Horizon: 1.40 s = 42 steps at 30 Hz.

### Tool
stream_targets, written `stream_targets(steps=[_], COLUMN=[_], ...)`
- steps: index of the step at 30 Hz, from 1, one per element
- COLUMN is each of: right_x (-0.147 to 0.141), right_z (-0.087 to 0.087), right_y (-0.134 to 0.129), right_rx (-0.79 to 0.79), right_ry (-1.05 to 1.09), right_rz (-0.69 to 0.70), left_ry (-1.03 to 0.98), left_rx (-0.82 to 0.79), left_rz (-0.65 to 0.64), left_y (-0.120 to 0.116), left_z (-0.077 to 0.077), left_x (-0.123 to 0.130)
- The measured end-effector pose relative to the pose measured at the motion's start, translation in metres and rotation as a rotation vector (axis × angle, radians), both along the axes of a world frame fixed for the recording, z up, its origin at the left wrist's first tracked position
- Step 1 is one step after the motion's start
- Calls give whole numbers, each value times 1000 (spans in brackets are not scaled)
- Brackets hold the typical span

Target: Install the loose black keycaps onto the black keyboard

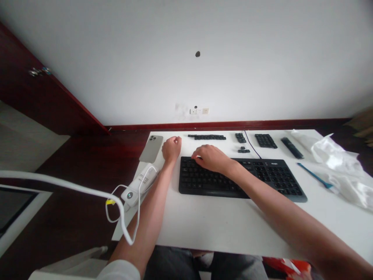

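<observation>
A black keyboard (212, 182) lies on the white table, with dark keys across its face. My right hand (212, 157) is over its upper left part, fingers bent down and closed at the top row of keys; whatever they pinch is hidden. Just beyond the keyboard's left end, my left hand (171, 148) hovers or rests at the table's far left, its fingers curled in. I cannot make out what is in it. Behind the keyboard lie a row of loose black keycaps (210, 137), a small keycap group (240, 138), arrow keycaps (243, 150) and a number-pad block of keycaps (265, 140).
To the left are a phone (152, 148) and a white power strip (141, 184) with a looping white cable (87, 188). On the right lie a long black object (292, 147), a thin blue tool (314, 175) and crumpled white plastic (335, 159). A wall stands behind.
</observation>
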State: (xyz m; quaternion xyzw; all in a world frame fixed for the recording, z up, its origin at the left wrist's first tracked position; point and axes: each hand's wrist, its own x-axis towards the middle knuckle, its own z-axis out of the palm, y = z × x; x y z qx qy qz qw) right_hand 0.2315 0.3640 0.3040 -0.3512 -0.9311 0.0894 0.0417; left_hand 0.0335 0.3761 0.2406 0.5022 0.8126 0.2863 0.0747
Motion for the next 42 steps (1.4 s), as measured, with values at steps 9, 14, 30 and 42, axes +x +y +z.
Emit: stream_targets(steps=[9, 14, 30, 42], right_x=[17, 15, 10, 14], right_z=[-50, -61, -58, -49], right_y=[68, 69, 59, 54], right_rx=[230, 233, 255, 184], right_ry=[181, 169, 92, 223], right_rz=[-151, -97, -75, -6], left_ry=[-6, -7, -27, -39], left_rx=[15, 7, 13, -9], left_rz=[11, 12, 14, 15], left_y=[2, 2, 2, 1], left_z=[-6, -7, -4, -3], left_x=[-2, -2, -1, -1])
